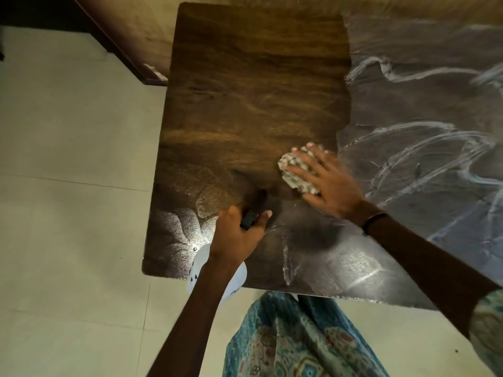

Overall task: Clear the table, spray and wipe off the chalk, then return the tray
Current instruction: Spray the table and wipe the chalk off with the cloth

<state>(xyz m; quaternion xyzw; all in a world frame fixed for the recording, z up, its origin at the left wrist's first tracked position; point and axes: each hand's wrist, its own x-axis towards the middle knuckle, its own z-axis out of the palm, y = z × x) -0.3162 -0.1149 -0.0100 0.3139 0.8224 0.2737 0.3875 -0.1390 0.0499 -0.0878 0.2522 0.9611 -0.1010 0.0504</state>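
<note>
Two hands are seen over the table. Left hand is curled round a spray bottle at the near edge. Right hand, fingers spread flat, presses a crumpled cloth down beside chalk smears to its right.

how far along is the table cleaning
Cleared and partly wiped: the left part of the table shows clean wood. In hand: the right hand presses a cloth at the chalk edge; the left hand grips the spray bottle. Left: chalk smears on the right, then returning the tray, not in view.
</note>
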